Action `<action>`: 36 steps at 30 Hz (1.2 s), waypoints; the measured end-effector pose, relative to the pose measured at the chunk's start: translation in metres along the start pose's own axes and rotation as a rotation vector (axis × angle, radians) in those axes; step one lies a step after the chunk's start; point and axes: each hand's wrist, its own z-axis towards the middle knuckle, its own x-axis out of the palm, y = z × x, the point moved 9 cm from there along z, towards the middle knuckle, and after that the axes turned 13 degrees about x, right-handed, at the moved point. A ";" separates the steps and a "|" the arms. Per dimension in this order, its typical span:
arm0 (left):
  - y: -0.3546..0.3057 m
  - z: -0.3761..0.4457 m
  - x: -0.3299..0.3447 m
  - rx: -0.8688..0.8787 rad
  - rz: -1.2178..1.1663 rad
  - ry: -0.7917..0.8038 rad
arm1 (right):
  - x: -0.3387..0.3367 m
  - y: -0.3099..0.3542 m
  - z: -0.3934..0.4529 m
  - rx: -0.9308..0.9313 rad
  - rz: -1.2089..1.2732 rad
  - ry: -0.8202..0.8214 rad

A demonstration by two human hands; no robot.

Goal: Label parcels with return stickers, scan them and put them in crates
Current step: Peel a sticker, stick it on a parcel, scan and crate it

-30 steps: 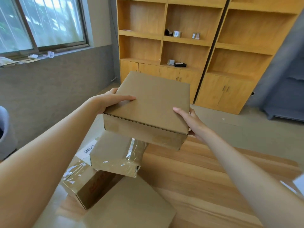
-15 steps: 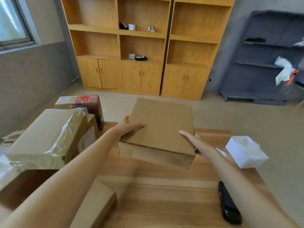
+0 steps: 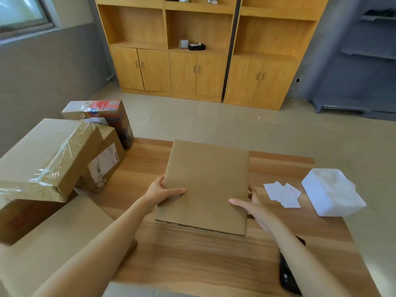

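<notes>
A flat plain cardboard parcel (image 3: 206,185) lies on the wooden table (image 3: 192,260), in the middle. My left hand (image 3: 162,192) grips its left edge, thumb on top and fingers tucked beneath. My right hand (image 3: 254,205) holds the right edge the same way, thumb lying across the top face. A few white return stickers (image 3: 282,195) lie spread on the table just right of the parcel. A black handheld scanner (image 3: 288,277) sits near the front right edge, partly hidden by my right forearm.
Several taped cardboard parcels (image 3: 49,157) are stacked at the table's left, one with a barcode label (image 3: 105,161) and one with red print (image 3: 107,112). A white foam box (image 3: 332,192) stands at the right edge. Wooden cabinets (image 3: 192,61) line the far wall.
Both hands carried the flat parcel from above the left stack to the table's middle and lowered it onto the wood. My view swung right and down.
</notes>
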 end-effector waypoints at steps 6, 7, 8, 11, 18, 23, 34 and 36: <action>0.003 0.009 -0.008 0.112 0.086 0.024 | 0.001 0.014 0.014 -0.105 -0.076 -0.067; 0.005 0.010 -0.008 0.128 0.097 0.020 | 0.002 0.015 0.014 -0.132 -0.084 -0.086; 0.007 0.010 -0.008 0.149 0.107 0.015 | 0.002 0.014 0.015 -0.158 -0.095 -0.113; 0.010 0.012 -0.006 0.216 0.115 0.006 | 0.001 0.004 0.020 -0.200 -0.128 -0.210; 0.046 0.010 -0.006 0.249 0.124 -0.012 | 0.010 -0.027 0.024 -0.196 -0.251 -0.341; 0.054 0.004 -0.007 0.279 0.166 -0.002 | 0.011 -0.040 0.019 -0.193 -0.286 -0.385; 0.060 0.005 -0.037 -0.177 -0.179 0.006 | -0.002 -0.052 0.001 0.266 0.005 0.069; 0.062 0.005 -0.043 -0.317 -0.258 -0.059 | -0.013 -0.052 0.004 0.311 0.234 0.101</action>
